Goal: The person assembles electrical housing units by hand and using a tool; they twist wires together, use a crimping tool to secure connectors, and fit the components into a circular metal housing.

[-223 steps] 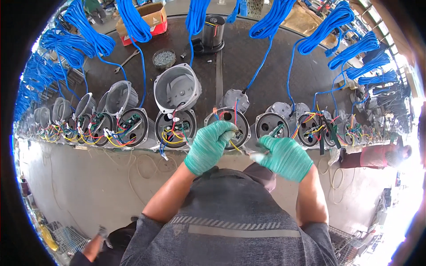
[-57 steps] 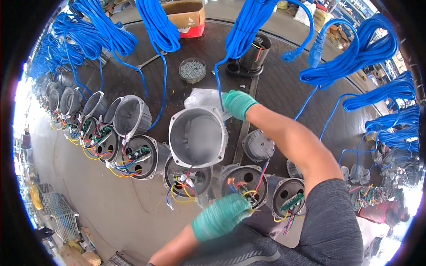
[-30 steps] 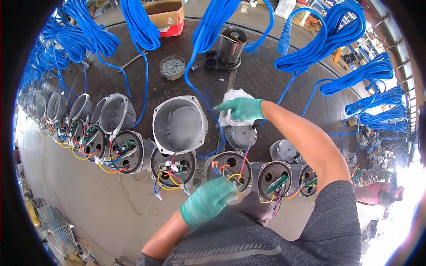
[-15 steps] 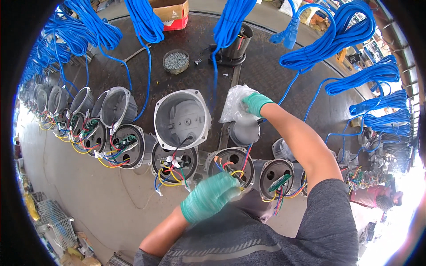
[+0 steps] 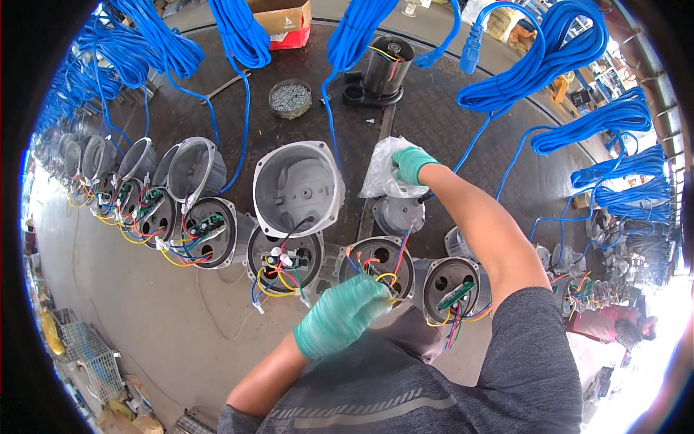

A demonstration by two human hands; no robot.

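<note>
My left hand (image 5: 343,318), in a green glove, is closed in a pinch on thin wires (image 5: 388,279) at the near side of a round grey motor housing (image 5: 400,254). Blue, red and copper-ended wires stick up out of that housing. My right hand (image 5: 413,165), also gloved in green, reaches across to a clear plastic bag (image 5: 377,173) on the dark table. Its fingers are curled at the bag, their tips partly hidden by the plastic, so what they hold does not show. Just under the bag is a small grey cover (image 5: 400,215).
An open grey housing shell (image 5: 298,189) stands left of the bag. More wired housings (image 5: 210,235) line the near edge on both sides. Behind are a tin of screws (image 5: 290,99), a dark cylinder (image 5: 388,69), a cardboard box (image 5: 283,22) and hanging blue cable coils (image 5: 538,69).
The blue cable coil at the top middle has swung left, uncovering the dark cylinder. My right hand has shifted slightly at the bag; my left hand keeps almost the same place.
</note>
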